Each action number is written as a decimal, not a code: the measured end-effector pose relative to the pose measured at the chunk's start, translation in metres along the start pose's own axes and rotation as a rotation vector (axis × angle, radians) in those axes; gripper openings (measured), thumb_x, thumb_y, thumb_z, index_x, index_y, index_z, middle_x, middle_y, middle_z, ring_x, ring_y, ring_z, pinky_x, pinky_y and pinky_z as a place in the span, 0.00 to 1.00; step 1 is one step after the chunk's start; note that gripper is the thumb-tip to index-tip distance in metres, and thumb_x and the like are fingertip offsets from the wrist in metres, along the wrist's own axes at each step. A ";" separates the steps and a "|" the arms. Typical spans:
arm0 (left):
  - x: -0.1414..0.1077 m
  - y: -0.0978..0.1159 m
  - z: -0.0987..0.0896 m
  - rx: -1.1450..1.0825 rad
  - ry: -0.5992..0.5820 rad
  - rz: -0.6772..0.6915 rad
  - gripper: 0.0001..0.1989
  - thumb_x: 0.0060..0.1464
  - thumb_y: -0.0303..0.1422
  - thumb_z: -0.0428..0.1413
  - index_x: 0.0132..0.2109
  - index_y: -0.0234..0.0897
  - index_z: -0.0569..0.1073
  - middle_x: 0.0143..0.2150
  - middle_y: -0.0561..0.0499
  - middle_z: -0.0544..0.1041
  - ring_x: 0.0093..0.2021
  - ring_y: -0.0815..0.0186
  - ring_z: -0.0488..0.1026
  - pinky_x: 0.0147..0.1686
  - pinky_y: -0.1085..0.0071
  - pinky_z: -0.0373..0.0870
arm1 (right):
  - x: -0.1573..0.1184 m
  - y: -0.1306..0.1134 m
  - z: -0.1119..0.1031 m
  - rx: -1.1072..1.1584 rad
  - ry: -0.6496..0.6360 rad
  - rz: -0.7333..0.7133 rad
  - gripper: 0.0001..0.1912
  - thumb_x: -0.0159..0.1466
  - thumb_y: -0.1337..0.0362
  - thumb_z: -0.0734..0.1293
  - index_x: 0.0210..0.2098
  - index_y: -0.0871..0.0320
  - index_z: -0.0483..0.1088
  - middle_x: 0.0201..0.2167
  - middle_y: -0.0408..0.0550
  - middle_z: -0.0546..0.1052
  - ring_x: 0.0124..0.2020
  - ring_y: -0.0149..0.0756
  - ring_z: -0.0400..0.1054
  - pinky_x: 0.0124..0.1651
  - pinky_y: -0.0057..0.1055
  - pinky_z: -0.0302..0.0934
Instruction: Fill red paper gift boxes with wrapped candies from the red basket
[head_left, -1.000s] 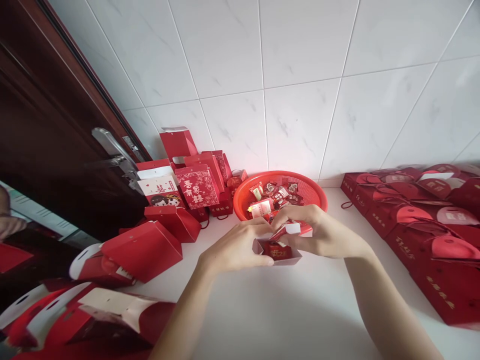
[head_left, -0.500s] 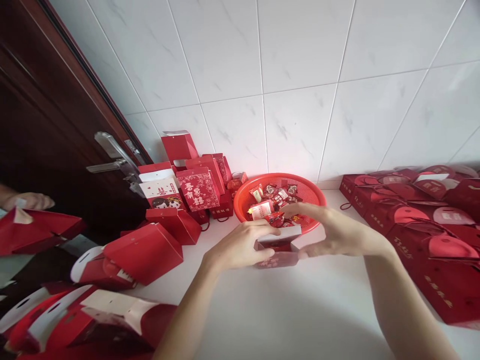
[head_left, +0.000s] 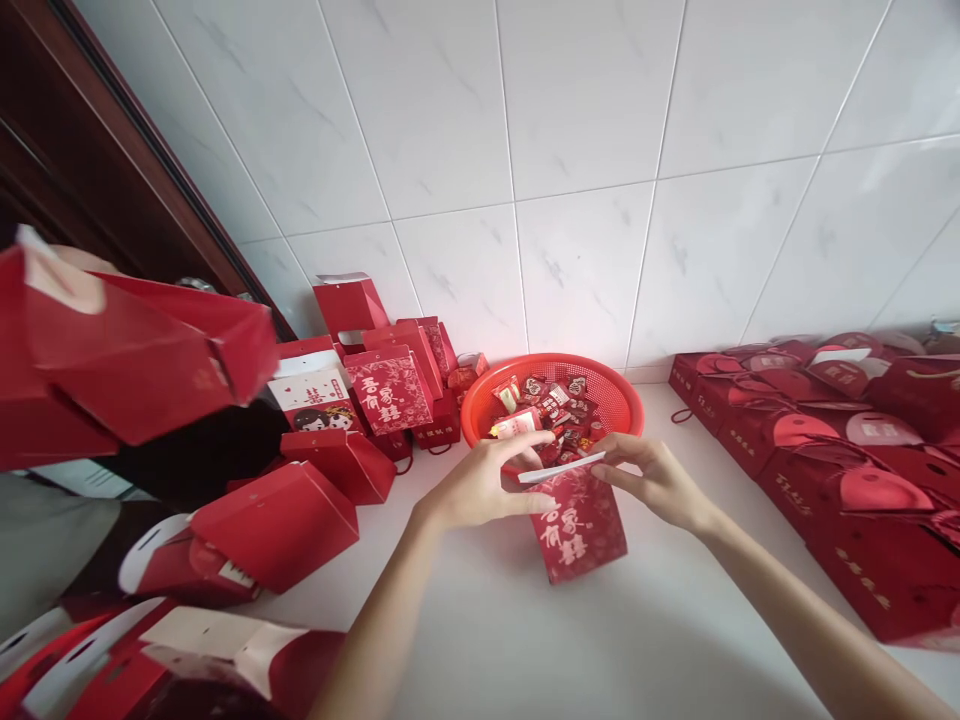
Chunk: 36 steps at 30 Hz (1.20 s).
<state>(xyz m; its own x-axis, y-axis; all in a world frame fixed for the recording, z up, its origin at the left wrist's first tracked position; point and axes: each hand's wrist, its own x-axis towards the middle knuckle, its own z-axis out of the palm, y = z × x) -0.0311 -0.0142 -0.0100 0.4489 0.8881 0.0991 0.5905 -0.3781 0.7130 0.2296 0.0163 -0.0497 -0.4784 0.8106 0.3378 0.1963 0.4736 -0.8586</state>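
A red candy box (head_left: 581, 535) with pale Chinese lettering and a white flap along its top stands tilted on the white tabletop. My left hand (head_left: 487, 480) is around its upper left side, thumb on the printed front and fingers behind. At the upper right corner, my right hand (head_left: 652, 475) pinches the white flap between thumb and fingers. Just behind the box is a red plastic basket (head_left: 626, 385) of wrapped candies (head_left: 559, 400). What is inside the box is out of sight.
Folded and open red boxes (head_left: 285, 525) crowd the left side. Rows of closed red boxes (head_left: 795, 470) fill the right against the tiled wall (head_left: 585, 100). At far left another person carries a large red box (head_left: 135, 350), close to the standing boxes.
The box has tipped so its lettered front faces me, and my right hand has moved from its side to the flap. The other person's red box has come nearer and higher.
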 end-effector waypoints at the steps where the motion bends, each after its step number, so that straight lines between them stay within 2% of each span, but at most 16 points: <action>1: 0.000 0.000 -0.001 -0.008 -0.009 -0.020 0.36 0.52 0.43 0.68 0.66 0.43 0.69 0.50 0.47 0.82 0.50 0.57 0.79 0.50 0.64 0.75 | 0.001 0.000 0.000 0.050 0.018 0.013 0.17 0.65 0.49 0.69 0.35 0.57 0.74 0.31 0.48 0.79 0.34 0.39 0.73 0.39 0.34 0.68; 5: 0.004 -0.003 0.002 -0.075 0.000 0.008 0.21 0.59 0.40 0.61 0.58 0.39 0.76 0.52 0.46 0.82 0.49 0.58 0.80 0.52 0.62 0.75 | 0.001 -0.003 0.000 0.256 0.103 0.047 0.18 0.63 0.48 0.71 0.35 0.56 0.68 0.29 0.45 0.75 0.30 0.34 0.68 0.34 0.31 0.65; 7: 0.006 -0.005 0.007 -0.123 0.021 0.025 0.20 0.61 0.38 0.59 0.58 0.38 0.76 0.52 0.46 0.82 0.46 0.59 0.81 0.50 0.62 0.76 | 0.000 -0.006 0.000 0.294 0.150 0.041 0.19 0.62 0.47 0.72 0.35 0.55 0.66 0.28 0.43 0.73 0.28 0.33 0.66 0.32 0.30 0.63; 11: 0.009 -0.004 0.016 -0.160 0.101 0.076 0.21 0.62 0.38 0.58 0.61 0.41 0.74 0.54 0.46 0.82 0.44 0.60 0.81 0.48 0.63 0.78 | -0.002 -0.013 -0.006 0.248 0.183 0.010 0.20 0.62 0.46 0.72 0.35 0.55 0.66 0.27 0.43 0.71 0.27 0.32 0.64 0.31 0.30 0.62; 17: 0.009 0.004 0.025 -0.145 0.286 0.202 0.12 0.62 0.37 0.59 0.50 0.41 0.81 0.48 0.48 0.84 0.46 0.60 0.81 0.47 0.65 0.79 | -0.004 -0.023 -0.021 0.155 0.209 -0.061 0.22 0.65 0.43 0.67 0.30 0.56 0.68 0.27 0.45 0.72 0.29 0.33 0.65 0.34 0.30 0.64; 19: 0.010 0.008 0.028 -0.147 0.349 0.254 0.09 0.62 0.35 0.59 0.45 0.40 0.83 0.44 0.48 0.85 0.43 0.62 0.82 0.46 0.67 0.79 | -0.006 -0.028 -0.024 0.171 0.185 -0.017 0.20 0.65 0.44 0.69 0.33 0.56 0.69 0.29 0.45 0.73 0.30 0.34 0.67 0.34 0.30 0.65; 23: 0.013 0.017 0.031 -0.186 0.448 0.293 0.09 0.62 0.35 0.59 0.41 0.39 0.83 0.39 0.48 0.85 0.37 0.64 0.81 0.38 0.70 0.79 | -0.009 -0.039 -0.028 0.203 0.040 0.071 0.19 0.66 0.46 0.68 0.39 0.57 0.70 0.34 0.49 0.77 0.34 0.37 0.72 0.36 0.32 0.68; 28: 0.017 0.032 0.032 -0.199 0.479 0.283 0.08 0.59 0.35 0.60 0.40 0.39 0.83 0.37 0.48 0.85 0.33 0.65 0.81 0.32 0.71 0.78 | -0.015 -0.050 -0.034 0.187 0.081 0.027 0.19 0.66 0.47 0.68 0.37 0.59 0.73 0.33 0.49 0.77 0.34 0.38 0.72 0.34 0.31 0.68; 32: 0.020 0.045 0.033 -0.141 0.532 0.352 0.05 0.56 0.32 0.61 0.37 0.39 0.83 0.33 0.50 0.84 0.32 0.65 0.80 0.35 0.70 0.79 | -0.021 -0.055 -0.041 0.120 0.137 -0.025 0.22 0.67 0.45 0.66 0.33 0.59 0.72 0.28 0.46 0.74 0.29 0.33 0.68 0.32 0.29 0.65; 36: 0.022 0.049 0.036 -0.118 0.475 0.457 0.04 0.58 0.31 0.62 0.39 0.39 0.83 0.34 0.51 0.84 0.32 0.67 0.80 0.40 0.70 0.79 | -0.027 -0.059 -0.047 0.039 0.159 0.016 0.20 0.68 0.47 0.66 0.33 0.59 0.74 0.27 0.45 0.74 0.28 0.33 0.68 0.30 0.28 0.62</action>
<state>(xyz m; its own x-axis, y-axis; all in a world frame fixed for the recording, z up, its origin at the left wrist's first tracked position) 0.0315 -0.0229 0.0020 0.2761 0.6742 0.6850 0.3213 -0.7364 0.5953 0.2716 -0.0174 0.0097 -0.3332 0.8638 0.3779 0.1684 0.4489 -0.8776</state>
